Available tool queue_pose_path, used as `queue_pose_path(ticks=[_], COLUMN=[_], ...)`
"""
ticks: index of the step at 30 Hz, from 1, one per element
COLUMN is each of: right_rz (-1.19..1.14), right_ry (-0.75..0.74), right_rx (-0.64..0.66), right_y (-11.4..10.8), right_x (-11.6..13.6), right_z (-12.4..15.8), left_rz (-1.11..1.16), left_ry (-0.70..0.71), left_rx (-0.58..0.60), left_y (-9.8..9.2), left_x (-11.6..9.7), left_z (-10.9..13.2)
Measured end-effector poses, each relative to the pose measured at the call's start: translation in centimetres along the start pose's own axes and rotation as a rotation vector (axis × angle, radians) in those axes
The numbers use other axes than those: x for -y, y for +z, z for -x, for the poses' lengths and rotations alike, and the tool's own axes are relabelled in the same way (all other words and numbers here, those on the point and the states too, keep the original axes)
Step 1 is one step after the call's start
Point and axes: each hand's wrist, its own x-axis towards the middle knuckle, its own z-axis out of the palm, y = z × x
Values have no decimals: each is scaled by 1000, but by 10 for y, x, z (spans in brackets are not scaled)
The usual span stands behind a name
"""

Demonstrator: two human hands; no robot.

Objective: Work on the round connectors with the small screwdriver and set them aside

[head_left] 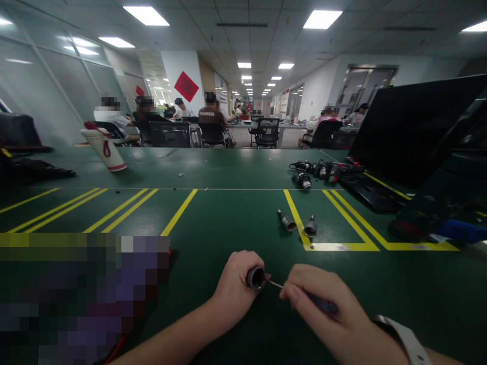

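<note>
My left hand (235, 279) is wrapped round a dark hollow cylindrical part (249, 279), its round open end turned towards me. My right hand (331, 286) grips a screwdriver (323, 304) by its dark handle. The thin metal shaft points left at the side of the cylinder, near my left fingertips. Whether the tip touches the part I cannot tell. Beyond my hands, two similar metal parts with cup-shaped ends, a left one (287, 222) and a right one (310, 228), lie on the green table (236, 218).
Several dark metal parts (303, 180) cluster at the back right, beside a large black screen (411, 126). A white and red cup (106, 149) stands far left. A pixelated area covers the lower left. Yellow tape (182, 209) marks the table. People sit at desks beyond.
</note>
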Motion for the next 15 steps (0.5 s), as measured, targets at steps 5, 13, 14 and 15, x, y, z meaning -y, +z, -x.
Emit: queue_pose_path(ticks=[5, 13, 14, 15], right_rz=[-398, -33, 4, 12], right_ry=[319, 27, -7, -17], right_rx=[-53, -24, 5, 18], right_y=[5, 1, 1, 1], right_x=[-20, -5, -3, -2], right_z=[-3, 2, 2, 3], left_rz=[82, -15, -34, -45], left_ry=[-41, 16, 30, 39], left_rx=[-3, 9, 15, 19], left_y=[-2, 0, -1, -1], left_x=[-2, -1, -2, -4], left_z=[-1, -1, -1, -1])
